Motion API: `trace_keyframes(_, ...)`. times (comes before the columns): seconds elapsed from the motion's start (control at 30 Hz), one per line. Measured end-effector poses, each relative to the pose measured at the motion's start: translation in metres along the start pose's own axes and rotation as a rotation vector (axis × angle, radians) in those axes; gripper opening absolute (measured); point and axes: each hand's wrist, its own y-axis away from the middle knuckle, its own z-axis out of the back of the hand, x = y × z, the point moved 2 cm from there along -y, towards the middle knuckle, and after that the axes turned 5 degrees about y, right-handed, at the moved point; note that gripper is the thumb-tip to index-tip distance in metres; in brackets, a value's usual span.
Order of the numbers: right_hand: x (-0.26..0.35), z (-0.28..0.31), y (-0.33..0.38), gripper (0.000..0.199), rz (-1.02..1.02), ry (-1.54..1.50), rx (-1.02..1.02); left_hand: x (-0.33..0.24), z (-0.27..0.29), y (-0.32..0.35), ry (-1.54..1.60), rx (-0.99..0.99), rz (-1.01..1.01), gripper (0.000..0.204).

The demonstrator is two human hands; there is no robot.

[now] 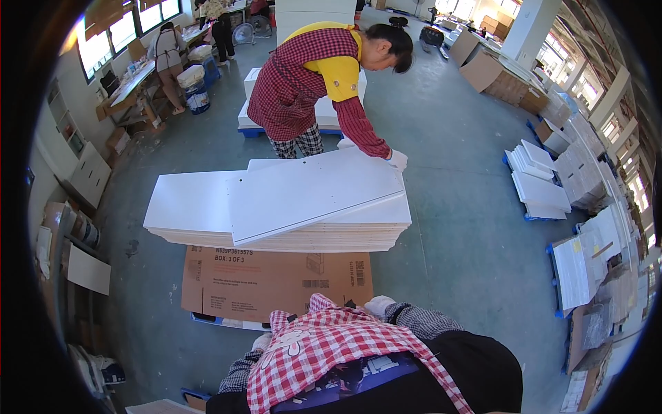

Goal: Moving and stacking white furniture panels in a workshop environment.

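Right hand [378, 307] near cardboard [276, 279], white panels [317, 193] stacked

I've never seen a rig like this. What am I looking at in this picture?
There's no machine: a wide fisheye camera on a person's head looks down, so straight edges bend. The wearer's left hand and right hand show near the bottom beside a red-and-white checked apron; what they hold, if anything, is unclear. Ahead is a stack of white panels, with a top panel lying askew; brown cardboard shows below. Opposite, a co-worker has a gloved hand at that panel's edge.
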Motion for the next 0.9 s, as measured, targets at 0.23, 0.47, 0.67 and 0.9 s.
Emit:
trace_keyframes(0.23, 0.001, 0.0, -0.002, 0.033, -0.006, -0.029, -0.025, 0.001, -0.001, 0.002, 0.058, 0.032, 0.005, 0.05)
trace_keyframes(0.47, -0.003, -0.009, -0.009, 0.036, -0.119, -0.249, -0.039, 0.015, -0.007, -0.009, -0.015, 0.009, -0.034, 0.048)
trace_keyframes(0.67, -0.006, -0.014, -0.012, 0.043, -0.107, -0.25, -0.001, 0.013, -0.006, -0.01, 0.001, 0.018, -0.071, 0.048)
trace_keyframes(0.9, -0.007, -0.016, -0.008, 0.039, -0.124, -0.271, -0.026, 0.012, -0.009, -0.022, 0.007, 0.017, -0.09, 0.049)
